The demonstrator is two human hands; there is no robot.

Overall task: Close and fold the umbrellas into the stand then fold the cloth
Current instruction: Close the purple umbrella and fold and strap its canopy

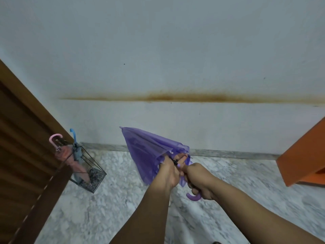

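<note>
A small purple umbrella with a translucent canopy [149, 152] is held up in the middle, above the grey-white marble floor [123, 208] and in front of the pale plastered wall [175, 59]. The left hand [169, 173] is at the canopy's lower edge, on the shaft; the right hand [200, 185] is just right of it and lower, round the hooked handle. Well to the left, a black wire-frame umbrella stand [93, 175] stands on the floor near the wall, beside a brown slatted wooden door [26, 147]. In the stand a folded pink umbrella [68, 155] leans left of a folded blue umbrella [77, 152], touching it. An orange panel [304, 159] is at far right.
</note>
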